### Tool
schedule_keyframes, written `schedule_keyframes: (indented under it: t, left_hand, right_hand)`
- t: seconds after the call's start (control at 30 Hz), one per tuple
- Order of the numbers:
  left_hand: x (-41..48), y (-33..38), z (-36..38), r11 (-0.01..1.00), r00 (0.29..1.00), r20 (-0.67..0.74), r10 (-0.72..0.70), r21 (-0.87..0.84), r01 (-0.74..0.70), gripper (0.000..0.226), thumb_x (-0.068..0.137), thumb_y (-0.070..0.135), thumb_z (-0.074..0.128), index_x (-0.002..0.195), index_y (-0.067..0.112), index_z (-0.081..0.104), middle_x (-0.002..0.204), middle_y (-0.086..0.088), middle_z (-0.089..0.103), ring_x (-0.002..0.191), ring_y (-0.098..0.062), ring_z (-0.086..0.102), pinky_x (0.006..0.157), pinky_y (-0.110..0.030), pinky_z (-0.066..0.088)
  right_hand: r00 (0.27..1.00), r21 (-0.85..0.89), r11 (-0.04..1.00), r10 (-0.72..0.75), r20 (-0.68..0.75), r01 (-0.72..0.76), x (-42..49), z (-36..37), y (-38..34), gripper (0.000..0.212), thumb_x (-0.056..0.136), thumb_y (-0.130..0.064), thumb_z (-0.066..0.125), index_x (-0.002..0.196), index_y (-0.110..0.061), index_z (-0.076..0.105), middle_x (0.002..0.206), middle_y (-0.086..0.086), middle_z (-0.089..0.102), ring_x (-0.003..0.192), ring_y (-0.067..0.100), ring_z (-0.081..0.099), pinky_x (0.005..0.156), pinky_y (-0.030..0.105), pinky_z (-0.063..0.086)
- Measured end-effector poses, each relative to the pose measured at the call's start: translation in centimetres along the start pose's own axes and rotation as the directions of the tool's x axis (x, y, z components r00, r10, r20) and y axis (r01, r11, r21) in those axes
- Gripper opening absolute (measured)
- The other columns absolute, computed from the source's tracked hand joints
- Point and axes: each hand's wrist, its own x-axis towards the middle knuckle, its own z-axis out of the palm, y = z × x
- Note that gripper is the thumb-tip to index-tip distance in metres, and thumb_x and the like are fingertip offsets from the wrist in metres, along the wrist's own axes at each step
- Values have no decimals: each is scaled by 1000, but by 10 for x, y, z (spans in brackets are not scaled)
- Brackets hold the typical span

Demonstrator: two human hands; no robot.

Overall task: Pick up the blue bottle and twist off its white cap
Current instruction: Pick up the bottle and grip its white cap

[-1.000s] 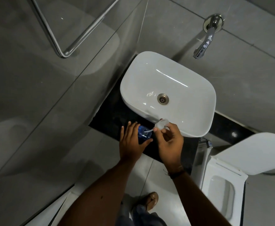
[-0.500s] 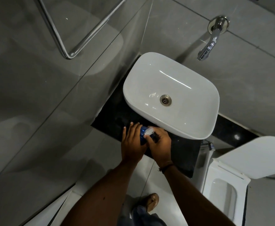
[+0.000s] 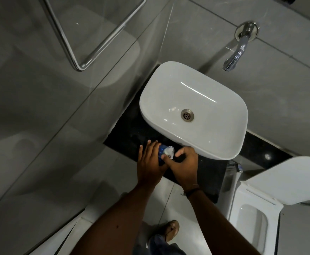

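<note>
The blue bottle [image 3: 161,155] stands on the black counter [image 3: 128,137] just in front of the sink, mostly hidden between my hands. My left hand [image 3: 149,163] wraps its left side, fingers pointing away from me. The white cap [image 3: 169,151], a pump-style top, sits on the bottle's neck. My right hand [image 3: 184,165] grips the cap from the right, with the thumb and fingers pinched at its base. Whether the cap is seated tight or loose is hidden.
A white basin [image 3: 222,144] sits on the counter right behind my hands, under a chrome wall spout [image 3: 237,52]. A toilet with its lid raised [image 3: 286,181] is at the right. A glass panel with a chrome rail [image 3: 80,65] stands at the left.
One second ago my right hand held the cap lifted clear, its tube showing. It has since come down onto the bottle top; my left hand has stayed on the bottle.
</note>
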Motion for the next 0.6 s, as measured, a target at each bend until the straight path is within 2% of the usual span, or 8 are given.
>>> schedule_keyframes:
  t: [0.1,0.17,0.23,0.3,0.33,0.47,0.6]
  left_hand:
    - [-1,-2,2,1000,999,24,24,7,-24,57,96,45,49,133,4,63,137,-13,67,140,-31,52,119,-57,36]
    - [-1,-2,2,1000,999,24,24,0,-24,63,101,53,39,133,4,64,137,-13,67,140,-31,53,118,-57,37]
    - [0,-1,0,1000,1000,23,7,-18,-6,75,103,63,28,132,4,64,136,-13,68,138,-31,54,118,-57,37]
    - [1,0,-1,1000,1000,23,-3,-25,3,81,102,67,23,132,4,64,136,-13,68,138,-31,54,118,-57,37]
    - [1,1,-2,1000,1000,22,-8,-25,9,82,103,66,21,131,4,65,136,-13,68,138,-31,54,118,-57,38]
    - [1,2,-4,1000,998,69,-13,15,12,81,102,66,21,132,4,65,137,-12,68,140,-31,52,117,-59,38]
    - [2,3,-7,1000,994,106,-21,4,21,84,100,68,21,135,4,63,141,-12,65,143,-32,49,119,-60,35]
  right_hand:
    - [983,-27,998,-43,180,49,2,-5,3,62,66,-16,95,122,-8,71,123,8,68,117,21,62,107,40,52]
    - [969,-26,998,-53,243,61,5,-4,0,53,75,-12,88,126,-10,72,125,6,68,121,20,61,113,44,49]
    - [979,-16,999,-36,198,40,4,-2,-4,33,81,-12,84,110,-23,74,113,-4,68,114,21,63,107,49,52]
    - [992,-13,1000,-7,129,9,4,0,-12,37,79,-15,87,94,-41,66,103,-10,67,106,21,66,101,48,56]
    - [995,-18,1000,7,99,-5,4,2,-13,40,77,-17,88,89,-44,62,101,-7,68,103,22,67,99,47,57]
    - [995,-41,996,83,58,-81,5,9,-14,29,71,-25,92,85,-30,67,95,-3,71,90,14,69,87,38,62]
    - [987,-97,983,159,26,-156,7,13,-17,29,69,-28,94,87,-21,72,92,-3,71,83,10,68,79,32,63]
